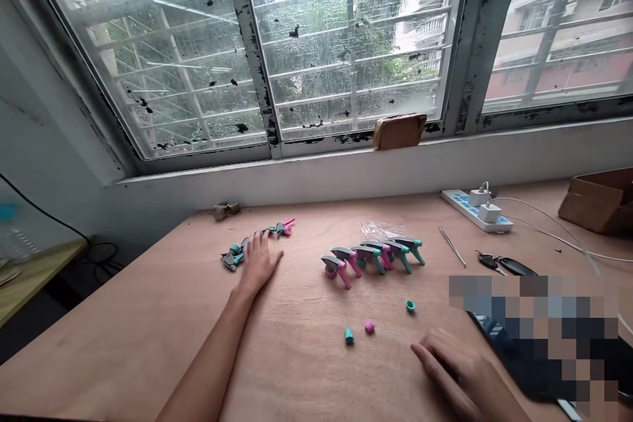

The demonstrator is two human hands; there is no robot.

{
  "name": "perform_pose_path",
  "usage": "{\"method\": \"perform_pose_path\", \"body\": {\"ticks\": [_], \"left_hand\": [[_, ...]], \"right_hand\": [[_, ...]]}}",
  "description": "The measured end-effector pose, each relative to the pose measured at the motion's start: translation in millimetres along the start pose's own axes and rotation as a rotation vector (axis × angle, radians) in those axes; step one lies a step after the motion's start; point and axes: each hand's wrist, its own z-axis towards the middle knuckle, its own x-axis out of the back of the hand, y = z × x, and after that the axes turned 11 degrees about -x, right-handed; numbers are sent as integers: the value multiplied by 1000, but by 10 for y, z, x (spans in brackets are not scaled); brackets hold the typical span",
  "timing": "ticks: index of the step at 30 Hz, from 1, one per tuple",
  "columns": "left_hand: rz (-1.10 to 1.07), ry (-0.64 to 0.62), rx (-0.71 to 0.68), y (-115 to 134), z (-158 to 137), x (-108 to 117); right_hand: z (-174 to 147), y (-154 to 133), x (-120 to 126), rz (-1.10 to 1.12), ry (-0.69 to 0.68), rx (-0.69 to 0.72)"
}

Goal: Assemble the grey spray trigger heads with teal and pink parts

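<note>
My left hand (258, 262) lies flat on the wooden table (148, 316), fingers spread, its fingertips touching a loose pile of grey, teal and pink spray-trigger parts (236, 254). More of those parts (283, 228) lie just beyond it. My right hand (457, 372) rests palm down near the front right, holding nothing. A row of several assembled grey trigger heads with pink or teal levers (372, 256) stands in the middle. Three small caps lie in front of the row: a teal cap (349, 335), a pink cap (369, 326) and a teal ring (410, 306).
A white power strip (475, 210) with chargers and cables sits at the back right, beside a cardboard box (598, 200). Tweezers (452, 246), keys (497, 263) and a clear plastic bag (378, 229) lie nearby. A brown block (398, 130) sits on the window sill.
</note>
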Motion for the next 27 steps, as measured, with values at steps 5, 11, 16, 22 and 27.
{"method": "perform_pose_path", "body": {"ticks": [5,11,16,22,27], "left_hand": [[118,43,194,-154,-44,9],[162,-22,132,154,-73,205],[60,-214,-51,477,-464,560],[-280,-248,-128,826,-1430,732],[-625,-124,-175,1102,-1808,751]], "right_hand": [[-4,-14,-5,6,-7,1],[-31,25,-22,10,-39,-30],[-54,78,-22,-23,-61,-34],[-25,42,-165,-148,-26,-17],[141,-169,-394,-285,-20,129]]}}
